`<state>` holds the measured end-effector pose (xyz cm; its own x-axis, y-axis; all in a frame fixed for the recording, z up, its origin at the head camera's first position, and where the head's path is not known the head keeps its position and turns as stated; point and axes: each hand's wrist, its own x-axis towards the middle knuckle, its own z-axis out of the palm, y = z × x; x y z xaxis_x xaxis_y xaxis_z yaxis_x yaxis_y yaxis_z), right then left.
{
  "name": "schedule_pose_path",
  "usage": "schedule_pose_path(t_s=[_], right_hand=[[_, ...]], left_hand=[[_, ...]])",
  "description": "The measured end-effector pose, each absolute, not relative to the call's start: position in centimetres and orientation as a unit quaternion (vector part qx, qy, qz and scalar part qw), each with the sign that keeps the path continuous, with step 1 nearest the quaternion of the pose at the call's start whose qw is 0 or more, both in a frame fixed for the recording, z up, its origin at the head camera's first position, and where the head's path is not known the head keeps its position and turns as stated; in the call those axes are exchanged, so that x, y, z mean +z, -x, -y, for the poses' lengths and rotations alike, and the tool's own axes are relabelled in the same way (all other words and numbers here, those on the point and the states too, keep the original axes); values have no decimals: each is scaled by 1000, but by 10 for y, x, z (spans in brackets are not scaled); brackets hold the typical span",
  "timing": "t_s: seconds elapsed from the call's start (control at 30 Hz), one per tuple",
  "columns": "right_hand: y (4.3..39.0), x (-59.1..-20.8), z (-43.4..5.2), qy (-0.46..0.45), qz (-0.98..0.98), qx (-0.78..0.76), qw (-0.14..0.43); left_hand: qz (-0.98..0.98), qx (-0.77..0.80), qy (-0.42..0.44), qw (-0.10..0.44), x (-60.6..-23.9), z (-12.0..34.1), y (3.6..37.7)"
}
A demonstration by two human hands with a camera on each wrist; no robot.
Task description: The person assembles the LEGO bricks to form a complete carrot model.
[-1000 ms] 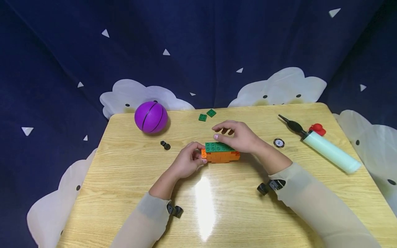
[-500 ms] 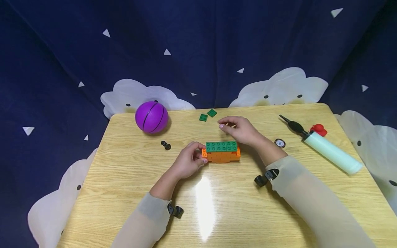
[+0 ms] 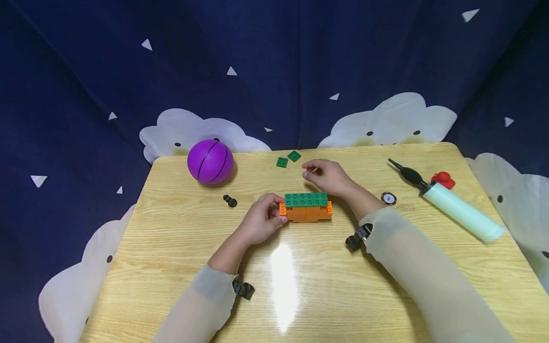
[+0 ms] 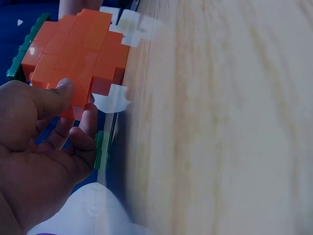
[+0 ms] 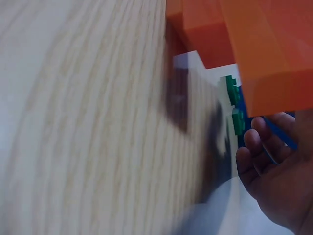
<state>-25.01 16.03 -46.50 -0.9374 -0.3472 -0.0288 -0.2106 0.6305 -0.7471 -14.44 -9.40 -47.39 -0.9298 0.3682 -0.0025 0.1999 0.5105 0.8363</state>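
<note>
Block assembly [image 3: 306, 207]: an orange body of stacked bricks capped by a flat layer of green studded bricks, set upright and lengthwise across the middle of the table. Its left end is pinched by the left hand [image 3: 260, 221]. Two small green square plates [image 3: 288, 159] are laid flat, just beside each other, near the far table edge.

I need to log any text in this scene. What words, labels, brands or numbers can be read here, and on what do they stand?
No text reads in any view.
The round token bears a small white mark, too small to read.
The pump, purple ball and brick block show no lettering.
</note>
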Motion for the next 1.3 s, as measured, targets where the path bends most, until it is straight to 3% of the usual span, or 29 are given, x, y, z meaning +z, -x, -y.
schedule_pose_path(t_s=[0.27,1.03,1.3], right_hand=[[266,-475,-155,153,-912,-373,82],[303,-478,-148,192,-937,-251,148],[310,-479,-148,191,-939,-259,124]], left_hand=[[-866,464,-169,84,-472,95,149],[-862,471,-161,91,-473,96,152],[-861,472,-164,92,-473,94,153]])
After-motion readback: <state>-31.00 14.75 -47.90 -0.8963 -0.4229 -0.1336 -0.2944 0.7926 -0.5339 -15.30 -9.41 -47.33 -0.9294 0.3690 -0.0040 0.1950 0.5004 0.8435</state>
